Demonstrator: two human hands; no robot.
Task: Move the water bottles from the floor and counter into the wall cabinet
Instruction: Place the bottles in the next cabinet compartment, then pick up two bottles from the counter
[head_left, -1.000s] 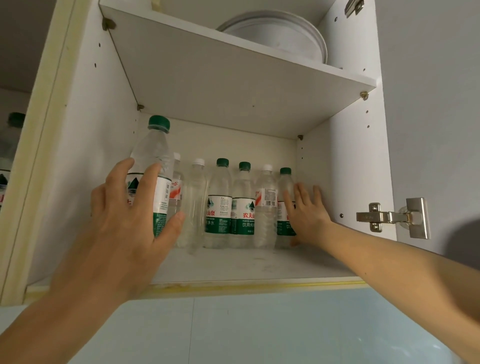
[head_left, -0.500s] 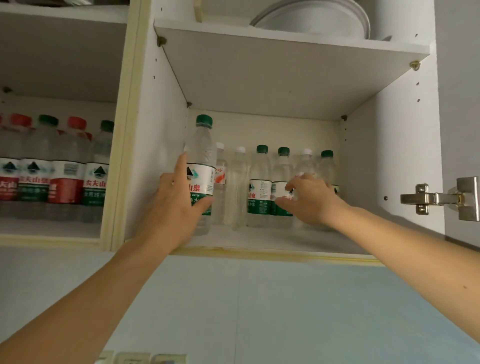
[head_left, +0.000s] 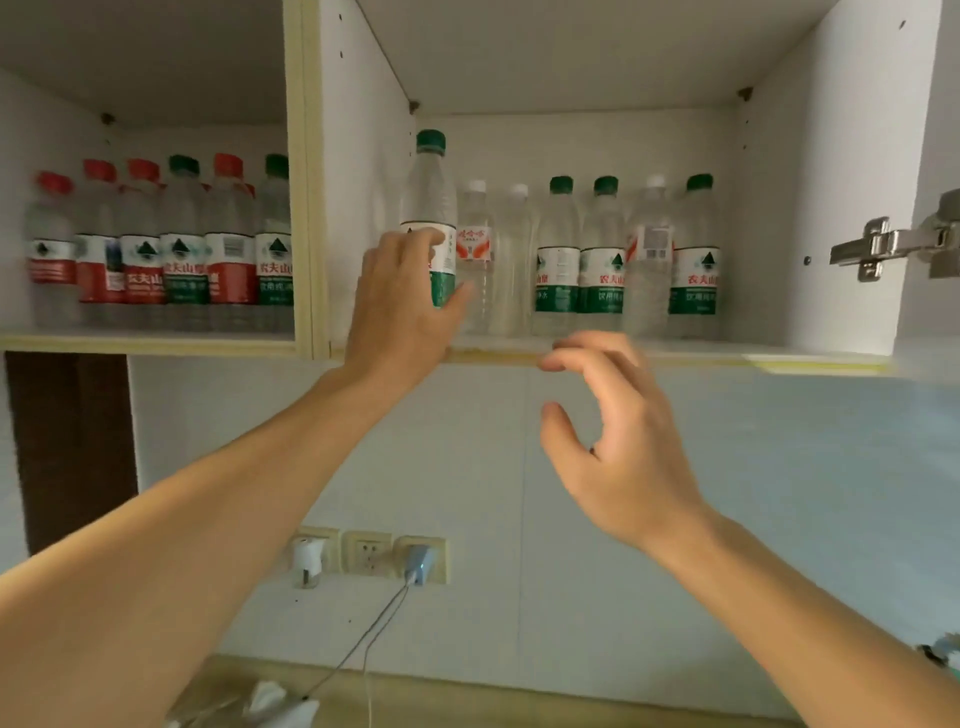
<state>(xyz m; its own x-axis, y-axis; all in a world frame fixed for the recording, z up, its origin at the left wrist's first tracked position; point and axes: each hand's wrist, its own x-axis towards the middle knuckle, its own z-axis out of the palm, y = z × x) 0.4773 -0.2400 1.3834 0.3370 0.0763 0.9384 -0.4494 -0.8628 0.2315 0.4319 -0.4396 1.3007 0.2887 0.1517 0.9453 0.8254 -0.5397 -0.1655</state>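
Observation:
My left hand (head_left: 402, 299) grips a green-capped water bottle (head_left: 430, 197) standing at the front left of the wall cabinet's right compartment (head_left: 810, 208). Behind and right of it a row of several bottles (head_left: 602, 260), green-capped and white-capped, lines the back of the shelf. My right hand (head_left: 613, 436) hangs below the shelf edge (head_left: 675, 358) in front of the wall, fingers loosely curled and holding nothing. The left compartment holds several red-capped and green-capped bottles (head_left: 166, 249).
An open door's metal hinge (head_left: 883, 249) juts out at the right. Wall sockets (head_left: 369, 556) with plugs and a cable sit on the wall below. A wooden counter edge (head_left: 467, 701) with white items lies at the bottom. A dark opening (head_left: 67, 447) is at the left.
My right hand has left the bottles on the shelf and dropped below the cabinet's edge. The left hand stays on the green-capped bottle. The view has tilted down and left.

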